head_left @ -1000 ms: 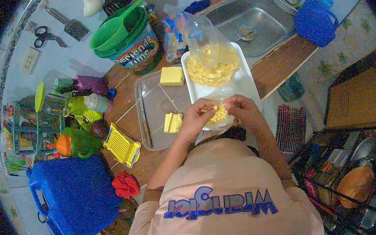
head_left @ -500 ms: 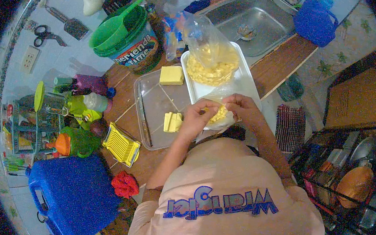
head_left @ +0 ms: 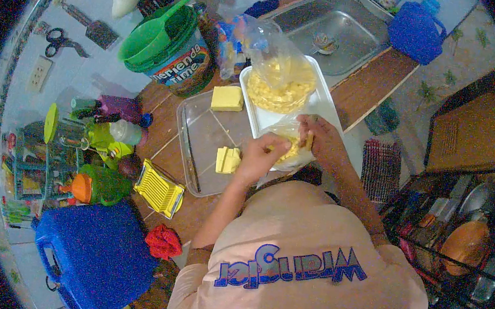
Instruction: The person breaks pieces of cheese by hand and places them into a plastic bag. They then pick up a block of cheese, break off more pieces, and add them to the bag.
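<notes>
A small clear plastic bag (head_left: 289, 152) with yellow pieces in it rests at the near end of the white tray (head_left: 329, 111). My left hand (head_left: 261, 154) pinches the left side of its mouth. On the other side my right hand (head_left: 324, 142) grips the bag's rim, fingers closed on the plastic. Beyond them on the tray stands a larger clear bag of small yellow cubes (head_left: 279, 89). To the left, a clear plastic tray (head_left: 205, 136) carries a yellow block (head_left: 227, 98), a sliced yellow block (head_left: 227, 160) and a thin dark knife (head_left: 190, 160).
A yellow slicer (head_left: 159, 188) and a red cloth (head_left: 163, 241) lie on the left of the counter, near a blue jerrycan (head_left: 97, 253). A lettered bucket (head_left: 179, 60) with a green scoop stands at the back. The metal sink (head_left: 335, 27) is at the back right.
My right hand has shifted up and slightly away from my left, drawing the small bag's mouth wider. The left hand stays nearly in place.
</notes>
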The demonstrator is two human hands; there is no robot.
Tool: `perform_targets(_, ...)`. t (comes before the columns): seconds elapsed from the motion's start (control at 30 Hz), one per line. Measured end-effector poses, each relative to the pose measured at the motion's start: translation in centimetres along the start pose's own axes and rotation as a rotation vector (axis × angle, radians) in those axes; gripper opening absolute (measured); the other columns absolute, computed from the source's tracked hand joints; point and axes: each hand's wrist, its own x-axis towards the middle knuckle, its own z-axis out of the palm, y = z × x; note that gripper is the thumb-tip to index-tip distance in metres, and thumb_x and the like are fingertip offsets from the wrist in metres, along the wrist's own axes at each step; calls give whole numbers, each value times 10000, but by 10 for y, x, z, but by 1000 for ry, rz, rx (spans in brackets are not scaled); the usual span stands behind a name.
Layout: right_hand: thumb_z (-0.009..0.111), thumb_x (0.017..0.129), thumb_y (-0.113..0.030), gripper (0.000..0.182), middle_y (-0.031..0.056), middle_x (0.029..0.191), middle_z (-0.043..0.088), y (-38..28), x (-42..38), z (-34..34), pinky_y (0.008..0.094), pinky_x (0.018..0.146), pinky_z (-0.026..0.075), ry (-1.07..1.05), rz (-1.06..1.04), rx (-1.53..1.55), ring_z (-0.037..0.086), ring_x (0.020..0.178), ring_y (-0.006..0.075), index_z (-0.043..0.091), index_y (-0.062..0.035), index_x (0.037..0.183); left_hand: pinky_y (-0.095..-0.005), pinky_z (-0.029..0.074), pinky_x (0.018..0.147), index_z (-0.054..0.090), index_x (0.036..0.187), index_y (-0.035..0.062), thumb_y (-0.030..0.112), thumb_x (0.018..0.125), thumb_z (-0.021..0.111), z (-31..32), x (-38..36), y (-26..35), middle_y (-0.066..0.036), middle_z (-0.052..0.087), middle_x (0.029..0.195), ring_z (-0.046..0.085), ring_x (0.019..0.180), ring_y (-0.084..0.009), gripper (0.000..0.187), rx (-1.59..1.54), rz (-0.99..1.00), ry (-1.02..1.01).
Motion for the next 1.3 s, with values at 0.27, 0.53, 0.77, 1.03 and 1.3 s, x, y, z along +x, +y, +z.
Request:
perform_targets(0.27, 494, 918, -223, 309, 105, 1078, 525, 1, -6, 26, 324, 886, 446, 60, -268, -279, 540, 977, 184, 518, 2, 1128, -270, 446, 671, 624, 852, 18, 191, 818, 655, 17, -4, 22, -25, 613, 764, 536, 714, -94, 179, 155, 43, 29)
perform_targets(0.53, 651, 808, -136, 297, 87, 1081, 578, 0, -1, 16, 296, 848, 456, -86, -150, -247, 561, 953, 138, 577, -10, 1067, -247, 436, 639, 627, 808, 25, 189, 767, 711, 6, -5, 17, -15, 587, 710, 533, 681, -91, 189, 143, 120, 161)
perform_targets(0.77, 691, 780, -133, 246, 54, 887, 639, -8, -7, 5, 273, 754, 492, -140, -45, -368, 606, 799, 132, 612, 1, 971, -242, 431, 648, 647, 771, 22, 153, 742, 724, -1, -9, 28, -27, 596, 707, 536, 674, -101, 155, 186, 245, 122)
perform_targets(1.03, 673, 781, -106, 193, 55, 860, 639, -2, -5, -3, 279, 739, 490, -112, -14, -319, 600, 784, 139, 626, -8, 939, -244, 427, 649, 669, 870, 20, 99, 747, 697, -3, -7, 21, -35, 574, 744, 520, 684, -107, 149, 96, 270, 63)
perform_targets(1.3, 679, 743, -63, 203, 57, 860, 641, 8, -3, -12, 262, 739, 480, -11, 9, -282, 590, 776, 120, 646, -11, 936, -253, 448, 687, 654, 944, 9, 58, 768, 623, -4, -1, 9, -50, 587, 788, 544, 728, -121, 185, 170, 228, 102)
